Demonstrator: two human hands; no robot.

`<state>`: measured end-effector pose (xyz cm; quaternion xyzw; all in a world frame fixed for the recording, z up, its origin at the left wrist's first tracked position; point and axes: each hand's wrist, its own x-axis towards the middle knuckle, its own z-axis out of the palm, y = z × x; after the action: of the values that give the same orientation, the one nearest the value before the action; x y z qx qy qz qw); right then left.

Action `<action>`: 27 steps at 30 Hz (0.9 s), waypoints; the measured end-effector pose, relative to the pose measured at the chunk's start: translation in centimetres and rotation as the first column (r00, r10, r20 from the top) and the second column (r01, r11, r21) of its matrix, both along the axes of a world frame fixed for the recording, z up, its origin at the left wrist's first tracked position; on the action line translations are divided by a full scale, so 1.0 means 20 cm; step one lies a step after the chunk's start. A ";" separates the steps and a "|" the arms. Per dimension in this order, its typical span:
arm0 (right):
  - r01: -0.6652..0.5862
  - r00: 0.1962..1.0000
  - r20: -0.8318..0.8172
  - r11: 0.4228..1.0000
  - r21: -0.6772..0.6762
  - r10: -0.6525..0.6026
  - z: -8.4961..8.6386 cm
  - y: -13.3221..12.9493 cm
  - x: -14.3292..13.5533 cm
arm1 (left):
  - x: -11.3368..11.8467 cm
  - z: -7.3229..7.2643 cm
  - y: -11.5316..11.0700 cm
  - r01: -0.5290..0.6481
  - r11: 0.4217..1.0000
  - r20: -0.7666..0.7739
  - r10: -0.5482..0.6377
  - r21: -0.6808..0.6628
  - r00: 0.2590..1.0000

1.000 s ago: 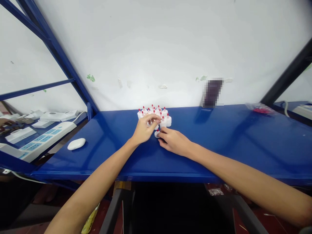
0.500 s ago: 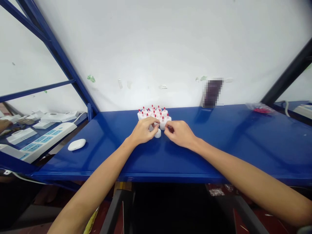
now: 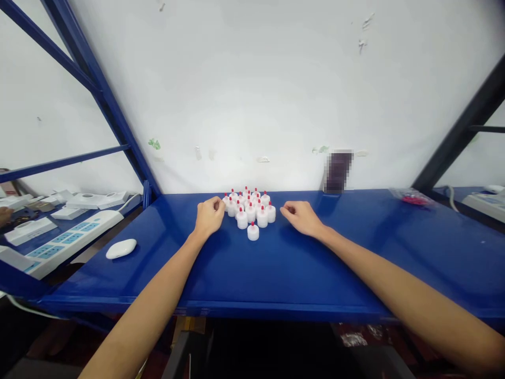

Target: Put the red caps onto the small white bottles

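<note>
Several small white bottles with red caps stand upright in a tight cluster (image 3: pixel 250 211) on the blue table (image 3: pixel 284 273). One more white bottle with a red cap (image 3: pixel 253 232) stands by itself just in front of them. At the left side of the cluster is my left hand (image 3: pixel 210 215), its fingers curled in close to the nearest bottles; I see nothing held in it. My right hand (image 3: pixel 302 217) rests right of the cluster, a small gap away, fingers folded together and nothing showing in them.
A white rounded case (image 3: pixel 121 249) lies on the table's left. Beyond the blue frame are a white power strip (image 3: pixel 71 245) and white boxes. A blurred dark object (image 3: pixel 338 172) leans on the wall. A plastic bag with red pieces (image 3: pixel 413 198) lies far right.
Both hands have drawn apart from the front bottles, left hand leftward and right hand rightward. The front bottle, partly covered by fingers before, now shows its red cap. The view has shifted slightly.
</note>
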<state>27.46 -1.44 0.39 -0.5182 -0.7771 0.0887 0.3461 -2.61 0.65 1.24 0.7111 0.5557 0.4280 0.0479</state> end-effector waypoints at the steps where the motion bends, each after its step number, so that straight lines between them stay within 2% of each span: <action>1: -0.029 1.000 -0.004 1.000 -0.011 0.029 -0.02 0.00 0.01 | -0.01 -0.01 0.01 0.011 1.000 -0.008 -0.011 -0.022 1.000; 5: -0.121 0.992 -0.047 0.992 -0.026 0.119 -0.06 -0.02 0.02 | -0.03 -0.02 0.03 0.116 0.992 -0.060 -0.118 -0.043 0.991; 8: -0.091 0.989 -0.120 0.996 0.005 0.091 -0.06 -0.03 0.01 | -0.04 -0.02 0.03 0.167 0.985 -0.072 -0.169 -0.043 0.983; 11: 0.007 0.980 -0.198 0.994 0.114 0.016 -0.05 -0.06 0.00 | -0.05 -0.02 0.03 0.189 0.982 -0.057 -0.190 -0.021 0.980; 13: -0.003 0.977 -0.208 0.975 0.220 0.050 -0.03 -0.10 -0.03 | -0.04 -0.01 0.02 0.184 0.983 -0.064 -0.182 0.015 0.981; 16: -0.213 0.966 -0.076 0.927 0.307 0.248 -0.01 -0.19 -0.09 | -0.02 0.00 -0.01 0.192 0.979 -0.079 -0.187 0.067 0.979; 19: -0.343 0.939 0.105 0.899 0.271 0.327 0.01 -0.27 -0.19 | 0.02 0.02 -0.04 0.236 0.966 -0.096 -0.226 0.103 0.969; 23: -0.371 0.908 0.280 0.907 0.199 0.311 -0.01 -0.30 -0.28 | 0.05 0.04 -0.07 0.345 0.936 -0.129 -0.335 0.069 0.933; 27: -0.377 0.905 0.277 0.910 0.173 0.323 -0.04 -0.26 -0.28 | 0.07 0.04 -0.09 0.454 0.890 -0.174 -0.442 0.038 0.880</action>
<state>21.89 -6.64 -0.41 -0.3342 -0.8991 -0.0018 0.2827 -1.18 -1.15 2.07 0.8537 0.3612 0.3679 0.0731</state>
